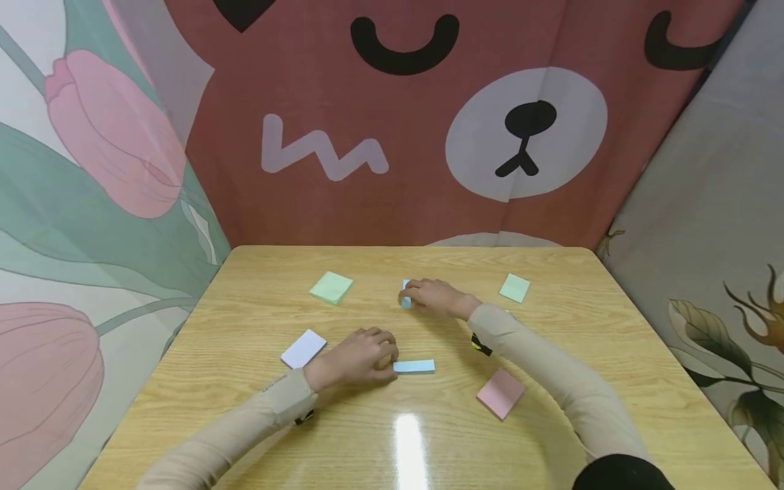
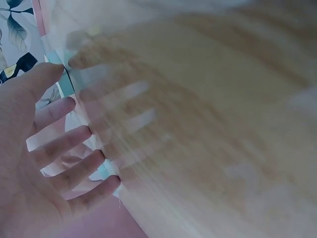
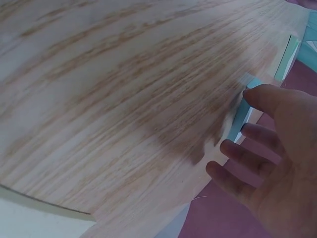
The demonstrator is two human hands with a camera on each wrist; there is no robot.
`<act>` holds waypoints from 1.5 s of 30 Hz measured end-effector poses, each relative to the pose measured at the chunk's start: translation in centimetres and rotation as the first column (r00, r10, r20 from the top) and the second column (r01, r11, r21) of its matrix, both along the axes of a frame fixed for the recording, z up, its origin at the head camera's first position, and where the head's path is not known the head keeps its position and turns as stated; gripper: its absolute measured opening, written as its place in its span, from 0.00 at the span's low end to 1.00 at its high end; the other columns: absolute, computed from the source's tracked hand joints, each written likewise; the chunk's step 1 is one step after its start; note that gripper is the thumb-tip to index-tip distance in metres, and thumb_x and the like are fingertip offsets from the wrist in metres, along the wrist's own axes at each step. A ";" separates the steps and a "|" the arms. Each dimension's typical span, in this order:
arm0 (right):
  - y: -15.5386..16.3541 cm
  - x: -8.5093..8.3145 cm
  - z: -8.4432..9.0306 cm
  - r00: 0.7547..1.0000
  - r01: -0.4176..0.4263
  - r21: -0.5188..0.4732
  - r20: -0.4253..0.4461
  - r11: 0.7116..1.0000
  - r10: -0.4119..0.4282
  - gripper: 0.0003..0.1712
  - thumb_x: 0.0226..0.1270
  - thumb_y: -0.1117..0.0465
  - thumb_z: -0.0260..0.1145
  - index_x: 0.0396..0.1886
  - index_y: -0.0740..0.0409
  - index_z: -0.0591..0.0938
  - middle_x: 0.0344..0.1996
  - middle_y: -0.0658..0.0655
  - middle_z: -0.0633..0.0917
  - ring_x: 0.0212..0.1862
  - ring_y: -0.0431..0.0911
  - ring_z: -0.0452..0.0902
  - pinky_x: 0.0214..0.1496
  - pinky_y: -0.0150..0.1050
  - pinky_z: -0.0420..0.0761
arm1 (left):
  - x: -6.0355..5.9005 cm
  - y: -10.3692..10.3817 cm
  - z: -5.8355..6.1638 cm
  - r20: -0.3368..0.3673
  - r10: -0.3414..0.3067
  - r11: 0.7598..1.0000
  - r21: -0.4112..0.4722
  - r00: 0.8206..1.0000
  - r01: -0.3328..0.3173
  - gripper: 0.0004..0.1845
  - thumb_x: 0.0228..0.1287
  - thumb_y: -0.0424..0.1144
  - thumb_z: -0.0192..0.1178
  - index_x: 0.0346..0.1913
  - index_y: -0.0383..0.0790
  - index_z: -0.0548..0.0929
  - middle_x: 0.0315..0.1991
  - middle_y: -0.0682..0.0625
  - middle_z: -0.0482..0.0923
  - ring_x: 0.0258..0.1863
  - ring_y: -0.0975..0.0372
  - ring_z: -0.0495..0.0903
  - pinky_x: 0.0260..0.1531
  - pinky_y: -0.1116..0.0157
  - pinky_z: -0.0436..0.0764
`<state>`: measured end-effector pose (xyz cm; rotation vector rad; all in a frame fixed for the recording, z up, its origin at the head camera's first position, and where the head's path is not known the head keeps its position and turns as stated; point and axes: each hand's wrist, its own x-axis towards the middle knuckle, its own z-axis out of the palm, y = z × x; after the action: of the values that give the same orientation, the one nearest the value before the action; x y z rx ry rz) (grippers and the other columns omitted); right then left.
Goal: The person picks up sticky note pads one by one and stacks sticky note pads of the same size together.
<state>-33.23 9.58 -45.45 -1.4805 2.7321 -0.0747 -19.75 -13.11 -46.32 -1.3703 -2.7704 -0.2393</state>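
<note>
Hiding most of blue pad (image 1: 406, 301): right hand (image 1: 436, 298).

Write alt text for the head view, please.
Two hands work on a wooden table: the right hand grips a small blue notepad, the left hand touches another blue notepad. Green, lilac and pink pads lie around them.

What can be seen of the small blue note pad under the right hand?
The blue note pad is a small pale blue paper block, mostly hidden in the head view by the right hand, whose fingertips touch it. In the right wrist view its blue edge shows against the thumb, with the fingers close beside it, standing up from the wooden table rather than lying flat. It sits at the far middle of the table, apart from the other pads. No writing is visible on it.
</note>
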 end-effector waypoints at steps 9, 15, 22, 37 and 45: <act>-0.2 -0.1 -0.3 0.999 0.027 0.033 -0.041 0.999 -0.026 0.21 0.73 0.61 0.63 0.64 0.47 0.78 0.59 0.57 0.75 0.53 0.54 0.73 0.48 0.51 0.79 | 0.1 0.3 -0.1 -0.002 0.008 1.000 -0.018 1.000 -0.008 0.13 0.68 0.54 0.61 0.45 0.50 0.84 0.54 0.51 0.78 0.55 0.56 0.74 0.52 0.53 0.76; -0.1 -0.3 -0.4 0.998 0.041 0.031 -0.058 0.999 -0.039 0.18 0.73 0.62 0.63 0.60 0.46 0.80 0.59 0.56 0.75 0.53 0.53 0.72 0.47 0.50 0.79 | 0.2 0.6 0.0 -0.011 0.007 1.000 -0.006 1.000 -0.007 0.12 0.68 0.52 0.62 0.44 0.49 0.84 0.52 0.51 0.78 0.53 0.55 0.75 0.50 0.53 0.77; -0.4 -0.4 -0.3 0.998 0.037 0.012 -0.051 0.999 -0.036 0.15 0.70 0.57 0.66 0.55 0.49 0.84 0.58 0.56 0.76 0.55 0.52 0.71 0.47 0.50 0.78 | 0.3 0.7 0.0 -0.005 0.016 1.000 -0.013 1.000 -0.016 0.11 0.68 0.51 0.61 0.43 0.49 0.84 0.53 0.49 0.79 0.50 0.55 0.76 0.48 0.56 0.78; -0.9 -0.2 0.0 0.998 0.048 0.059 -0.032 0.997 -0.047 0.16 0.68 0.57 0.67 0.55 0.49 0.85 0.47 0.52 0.81 0.48 0.48 0.76 0.44 0.43 0.77 | 0.1 0.7 -0.3 -0.013 0.018 1.000 -0.021 1.000 -0.018 0.10 0.68 0.51 0.62 0.42 0.49 0.84 0.52 0.49 0.79 0.48 0.55 0.77 0.46 0.57 0.78; -0.8 -0.3 -0.1 0.996 0.026 0.080 -0.088 0.996 -0.019 0.17 0.68 0.58 0.67 0.56 0.48 0.85 0.46 0.52 0.81 0.47 0.48 0.76 0.42 0.42 0.77 | 0.2 0.7 0.0 0.020 0.021 0.999 -0.031 1.000 -0.020 0.11 0.68 0.51 0.61 0.44 0.48 0.84 0.53 0.49 0.78 0.50 0.55 0.76 0.48 0.56 0.78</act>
<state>-33.54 8.83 -45.57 -1.4661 2.7827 0.1011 -19.57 -12.38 -46.32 -1.3530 -2.8147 -0.2123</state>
